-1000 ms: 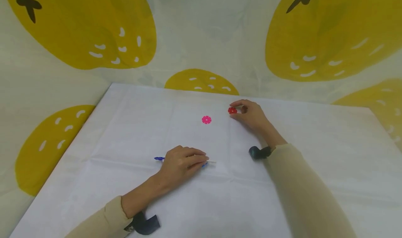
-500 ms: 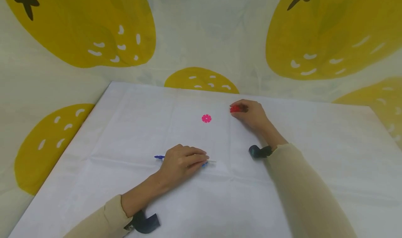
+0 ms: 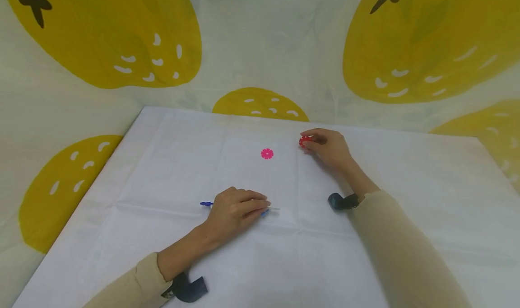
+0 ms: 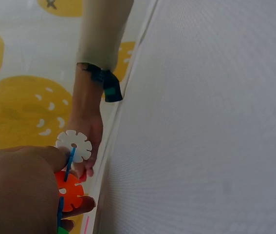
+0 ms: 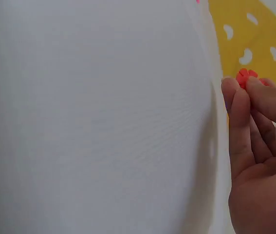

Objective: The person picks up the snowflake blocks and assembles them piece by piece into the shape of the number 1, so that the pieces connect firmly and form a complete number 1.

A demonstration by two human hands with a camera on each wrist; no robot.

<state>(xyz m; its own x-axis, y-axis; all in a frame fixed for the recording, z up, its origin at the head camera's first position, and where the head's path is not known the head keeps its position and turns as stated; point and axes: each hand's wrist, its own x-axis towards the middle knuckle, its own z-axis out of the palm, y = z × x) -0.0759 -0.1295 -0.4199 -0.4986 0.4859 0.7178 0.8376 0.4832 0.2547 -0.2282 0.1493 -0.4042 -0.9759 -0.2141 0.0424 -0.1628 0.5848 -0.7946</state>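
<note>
In the head view my right hand (image 3: pixel 328 147) pinches a red notched snowflake disc (image 3: pixel 303 141) between thumb and fingers, near the far side of the table. The right wrist view shows that red disc (image 5: pixel 245 76) at the fingertips. Lower and to the left, my left hand (image 3: pixel 235 211) holds a joined chain of snowflake discs. A white disc (image 4: pixel 78 145), an orange disc (image 4: pixel 70 191) and thin edge-on blue discs show in the left wrist view, with a bit of green below. The chain's dark blue end (image 3: pixel 206 204) sticks out past the hand; its middle is hidden.
A pink snowflake disc (image 3: pixel 266 154) lies flat on the white-covered table (image 3: pixel 162 163), between the two hands and left of the red one. Behind the table hangs a cloth (image 3: pixel 272 41) with large yellow fruit prints. A dark band (image 3: pixel 341 201) is on the right wrist.
My right hand has shifted slightly right and turned the red disc in its fingers; it tilted, then faces the camera again, partly covered by the thumb. The left hand keeps its place.
</note>
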